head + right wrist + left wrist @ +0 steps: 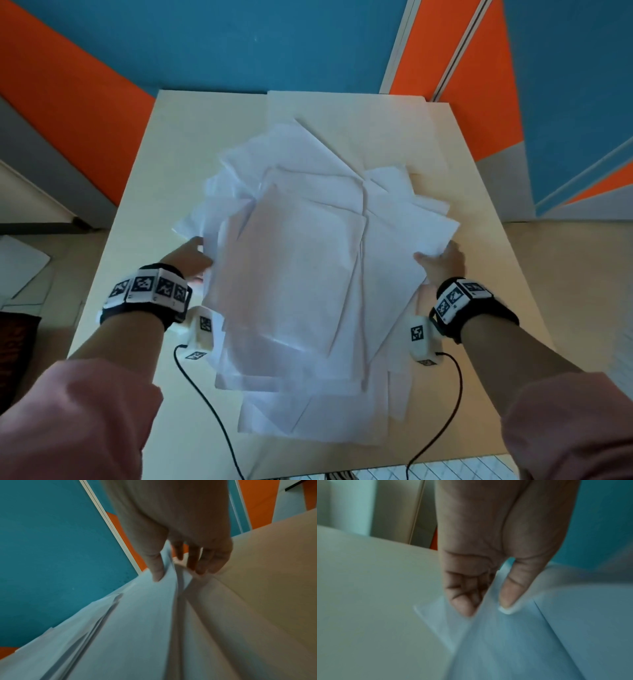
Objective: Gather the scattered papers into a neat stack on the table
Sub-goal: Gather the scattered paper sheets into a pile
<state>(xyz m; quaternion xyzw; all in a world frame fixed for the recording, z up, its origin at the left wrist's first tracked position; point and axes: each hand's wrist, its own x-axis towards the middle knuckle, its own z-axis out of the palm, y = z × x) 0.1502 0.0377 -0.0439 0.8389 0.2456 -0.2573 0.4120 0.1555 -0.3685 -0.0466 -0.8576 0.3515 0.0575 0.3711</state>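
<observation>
A loose fan of several white papers [301, 267] is lifted off the cream table [137, 212], with both hands gripping it at its sides. My left hand [193, 255] pinches the left edge of the papers [488, 635], thumb on top and fingers [464, 601] beneath. My right hand [442, 260] pinches the right edge of the papers [137, 628], thumb on top and fingers [202, 563] underneath. More sheets [342, 113] lie flat on the table at the far side, and others [308, 418] near the front edge under the lifted bundle.
Blue and orange wall panels [239, 44] stand behind the table. Two black cables [205, 404] run from the wrist cameras over the table's front edge. A white sheet [17, 263] lies on the floor at left.
</observation>
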